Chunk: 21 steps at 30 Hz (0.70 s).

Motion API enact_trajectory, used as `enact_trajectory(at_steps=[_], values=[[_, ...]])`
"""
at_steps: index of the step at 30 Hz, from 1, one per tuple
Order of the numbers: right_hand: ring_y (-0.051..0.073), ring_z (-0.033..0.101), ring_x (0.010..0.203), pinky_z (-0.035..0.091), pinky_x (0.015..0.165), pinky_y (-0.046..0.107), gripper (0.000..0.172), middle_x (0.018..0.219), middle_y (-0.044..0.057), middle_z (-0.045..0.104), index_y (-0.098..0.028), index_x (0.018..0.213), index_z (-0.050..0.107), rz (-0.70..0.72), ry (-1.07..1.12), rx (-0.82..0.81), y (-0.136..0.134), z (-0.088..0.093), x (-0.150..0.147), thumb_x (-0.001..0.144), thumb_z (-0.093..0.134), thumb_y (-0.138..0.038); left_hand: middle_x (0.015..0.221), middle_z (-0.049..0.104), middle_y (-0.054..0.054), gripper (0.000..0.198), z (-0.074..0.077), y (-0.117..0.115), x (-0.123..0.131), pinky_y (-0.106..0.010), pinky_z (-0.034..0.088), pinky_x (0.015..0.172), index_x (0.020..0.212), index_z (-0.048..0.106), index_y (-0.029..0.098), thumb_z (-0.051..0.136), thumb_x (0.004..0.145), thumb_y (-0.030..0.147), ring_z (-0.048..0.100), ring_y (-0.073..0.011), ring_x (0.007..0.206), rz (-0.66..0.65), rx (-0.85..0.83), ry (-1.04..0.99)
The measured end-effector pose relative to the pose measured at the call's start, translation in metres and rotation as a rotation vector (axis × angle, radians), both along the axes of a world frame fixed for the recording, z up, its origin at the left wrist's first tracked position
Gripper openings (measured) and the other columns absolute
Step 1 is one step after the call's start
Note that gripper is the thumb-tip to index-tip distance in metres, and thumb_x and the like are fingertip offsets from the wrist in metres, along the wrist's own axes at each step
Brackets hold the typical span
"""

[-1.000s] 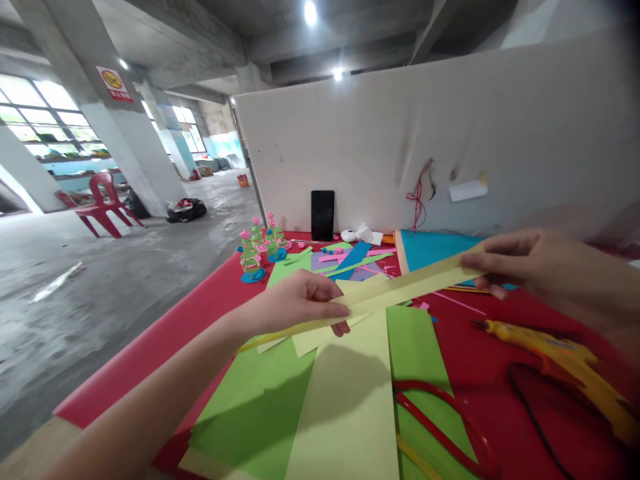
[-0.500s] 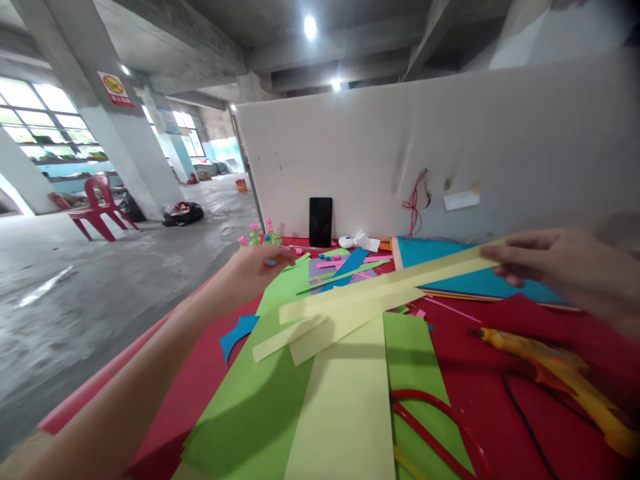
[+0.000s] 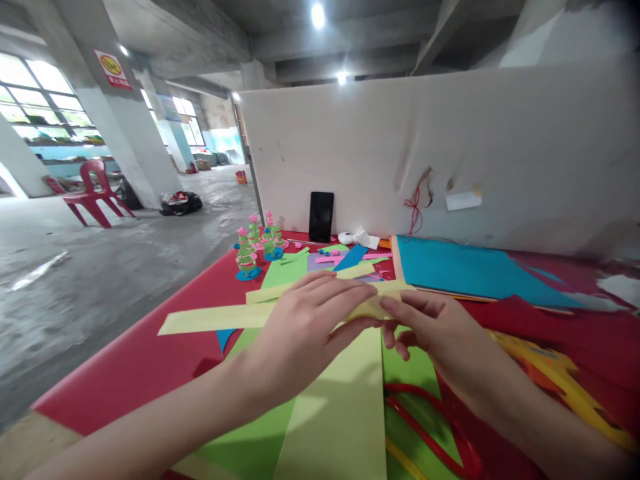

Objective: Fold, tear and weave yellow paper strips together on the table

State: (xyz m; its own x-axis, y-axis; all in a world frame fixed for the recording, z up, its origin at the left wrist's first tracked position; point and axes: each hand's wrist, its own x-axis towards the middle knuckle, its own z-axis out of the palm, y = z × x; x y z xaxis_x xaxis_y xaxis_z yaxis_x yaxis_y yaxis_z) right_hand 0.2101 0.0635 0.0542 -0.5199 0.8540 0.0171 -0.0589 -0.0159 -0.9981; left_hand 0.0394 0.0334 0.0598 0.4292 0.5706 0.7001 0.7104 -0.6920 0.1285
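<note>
While the left hand (image 3: 310, 320) covered the middle of a long pale yellow strip (image 3: 210, 321), the right hand (image 3: 435, 327) met it from the other side, nearer the strip's right end, over a red-covered table (image 3: 125, 360). Both appeared to pinch the paper between thumb and fingertips, the two grips just beside each other. The strip's long axis ran crosswise, nearly level, its free left end jutting well past the left hand. Below, a broad yellow sheet (image 3: 340, 413) pointed lengthwise forward atop green sheets (image 3: 240, 427), so that strip and sheet crossed. Whether the strip touched the paper beneath could not be told. Red-handled scissors (image 3: 425, 435) lay at the sheet's right edge.
</note>
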Motion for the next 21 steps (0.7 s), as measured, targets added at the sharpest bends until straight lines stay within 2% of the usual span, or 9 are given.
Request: enact_trajectory(at_steps=[4, 7, 13, 18, 21], values=[[0.008, 0.045, 0.060, 0.041, 0.052, 0.016, 0.012, 0.070, -0.001, 0.051, -0.019, 0.073, 0.060, 0.030, -0.022, -0.052, -0.003, 0.004, 0.002, 0.076, 0.057, -0.030, 0.099, 0.063, -0.004, 0.020, 0.000, 0.002, -0.003, -0.028, 0.043, 0.083, 0.098, 0.058, 0.016, 0.052, 0.080, 0.023, 0.056, -0.0146, 0.090, -0.013, -0.040, -0.051], [0.007, 0.046, 0.057, 0.041, 0.053, 0.016, 0.016, 0.066, -0.002, 0.051, -0.019, 0.069, 0.059, 0.006, -0.081, -0.006, -0.005, 0.006, 0.001, 0.074, 0.059, -0.033, 0.096, 0.064, -0.004, 0.020, 0.000, 0.002, -0.002, -0.027, 0.044, 0.082, 0.097, 0.060, 0.016, 0.052, 0.079, 0.022, 0.057, -0.0146, 0.090, -0.025, -0.061, -0.103], [0.009, 0.044, 0.056, 0.038, 0.052, 0.017, 0.024, 0.059, -0.002, 0.050, -0.018, 0.057, 0.056, -0.048, -0.254, 0.232, -0.002, 0.012, 0.002, 0.073, 0.058, -0.035, 0.082, 0.067, -0.004, 0.017, 0.003, 0.000, -0.002, -0.027, 0.048, 0.071, 0.091, 0.063, 0.016, 0.054, 0.077, 0.019, 0.060, -0.0154, 0.077, -0.044, -0.097, -0.173], [0.012, 0.049, 0.068, 0.041, 0.055, 0.019, 0.017, 0.075, 0.000, 0.057, -0.020, 0.071, 0.059, -0.142, -0.307, 0.387, 0.001, 0.013, 0.005, 0.070, 0.062, -0.037, 0.074, 0.067, -0.001, 0.016, 0.008, -0.004, -0.002, -0.025, 0.047, 0.069, 0.088, 0.065, 0.016, 0.054, 0.077, 0.014, 0.058, -0.0133, 0.069, -0.038, -0.114, -0.196], [0.011, 0.051, 0.064, 0.043, 0.055, 0.020, 0.016, 0.079, -0.001, 0.056, -0.023, 0.079, 0.057, -0.240, -0.296, 0.523, 0.000, 0.012, 0.006, 0.068, 0.064, -0.033, 0.074, 0.067, 0.000, 0.015, 0.012, -0.007, 0.000, -0.026, 0.047, 0.069, 0.085, 0.065, 0.016, 0.053, 0.077, 0.013, 0.058, -0.0129, 0.067, -0.037, -0.165, -0.193]])
